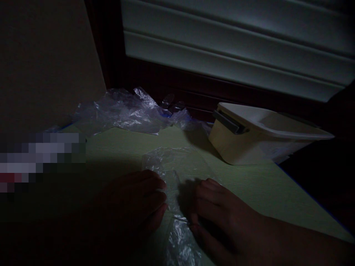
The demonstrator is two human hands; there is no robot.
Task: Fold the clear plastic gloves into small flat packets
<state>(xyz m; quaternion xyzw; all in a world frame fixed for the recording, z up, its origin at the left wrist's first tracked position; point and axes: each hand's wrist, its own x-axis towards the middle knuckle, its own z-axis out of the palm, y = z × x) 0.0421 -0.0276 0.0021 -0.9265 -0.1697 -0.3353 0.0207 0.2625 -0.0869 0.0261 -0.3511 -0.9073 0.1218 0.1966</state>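
Observation:
A crinkled, see-through piece of thin plastic film lies flat on the pale green tabletop between my hands; whether it is a bag or a glove I cannot tell. Its shiny near end reaches toward me. From the left, my left hand closes its curled fingers at the film's edge, in deep shadow. Opposite it, my right hand has bent fingers, with thumb and forefinger drawn together on the film's right edge. The fingertips are partly hidden by the dark.
A heap of clear plastic with finger-like shapes lies along the table's back edge. At the right back stands a cream tub with a dark handle, overhanging the table's right edge. A pixelated patch covers something at left. Behind is a slatted panel.

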